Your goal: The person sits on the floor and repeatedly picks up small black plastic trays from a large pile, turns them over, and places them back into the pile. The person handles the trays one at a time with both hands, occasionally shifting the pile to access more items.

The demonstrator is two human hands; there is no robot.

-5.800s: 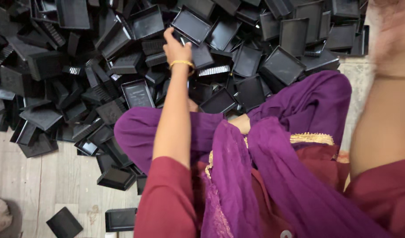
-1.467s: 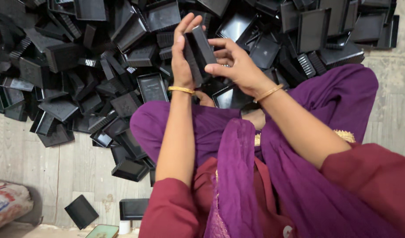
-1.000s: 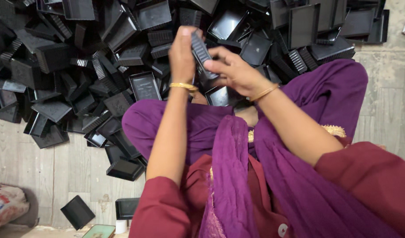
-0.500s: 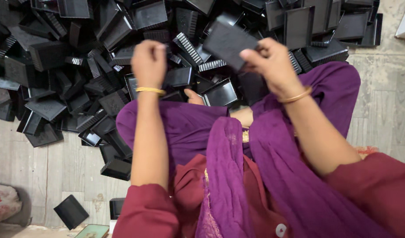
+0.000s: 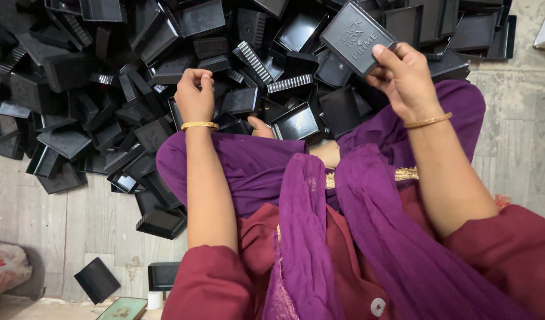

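Floor (image 5: 41,207) | tray heap (image 5: 106,77) | right hand (image 5: 406,80) grip clamped: one tray (image 5: 355,35) | left hand (image 5: 194,95) curled, empty

A small packing or sorting workroom, worked from the floor; a big heap of identical black plastic trays (image 5: 166,65) covers the worn grey plank floor (image 5: 59,237). A filled sack (image 5: 5,266) lies at the edge; no worktop shows.

Tray pile (image 5: 136,77) lies before the knees (image 5: 183,160), probably floor-borne.
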